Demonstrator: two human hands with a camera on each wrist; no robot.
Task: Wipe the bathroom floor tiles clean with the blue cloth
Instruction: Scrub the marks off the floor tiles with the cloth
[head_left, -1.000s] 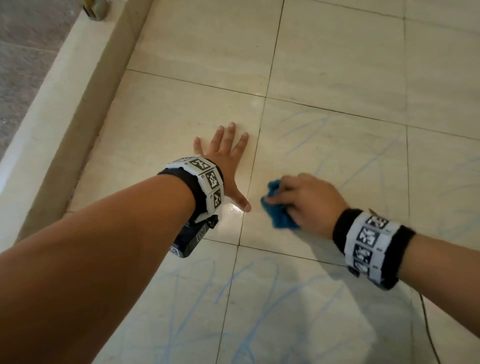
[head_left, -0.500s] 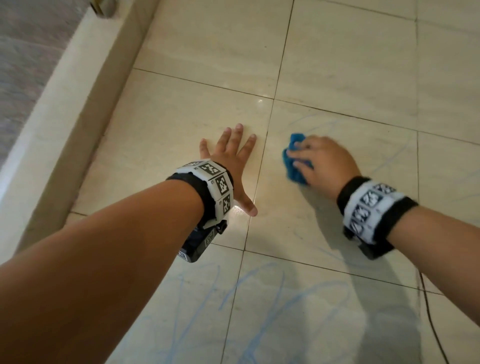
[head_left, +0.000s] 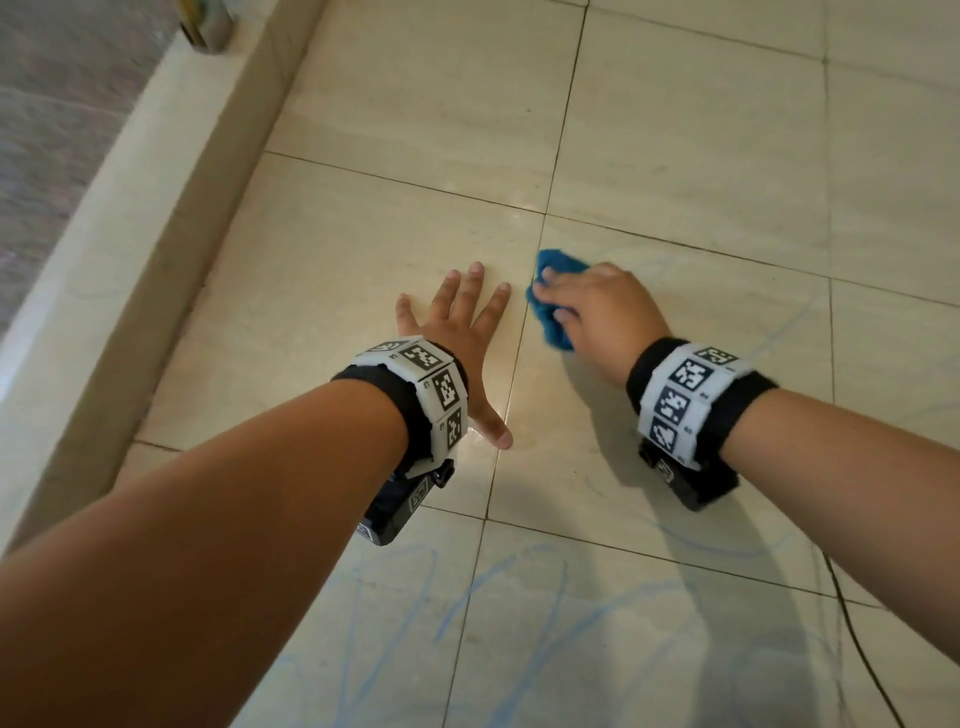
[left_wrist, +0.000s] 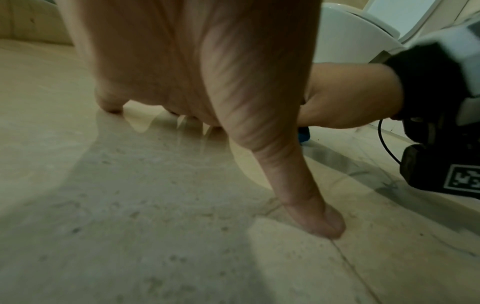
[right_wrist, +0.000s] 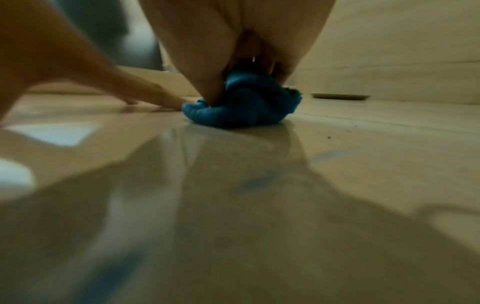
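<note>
Blue scribbles (head_left: 467, 597) mark the nearest floor tiles (head_left: 597, 649). Beyond them the left hand (head_left: 457, 332) lies flat, fingers spread, on a tile; just right of it the right hand (head_left: 602, 317) grips the bunched cloth (head_left: 545, 306), pressed to the floor near a grout line.

Bare forearms; black wristbands (head_left: 748, 400), white marker tiles (head_left: 441, 387), black camera boxes (head_left: 696, 483).

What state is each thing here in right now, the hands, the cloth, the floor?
Left hand: flat, fingers spread, pressing the floor.
Right hand: grips the cloth.
Cloth: bunched, pressed on the floor.
Floor: glossy; blue scribbles remain on the near tiles.
</note>
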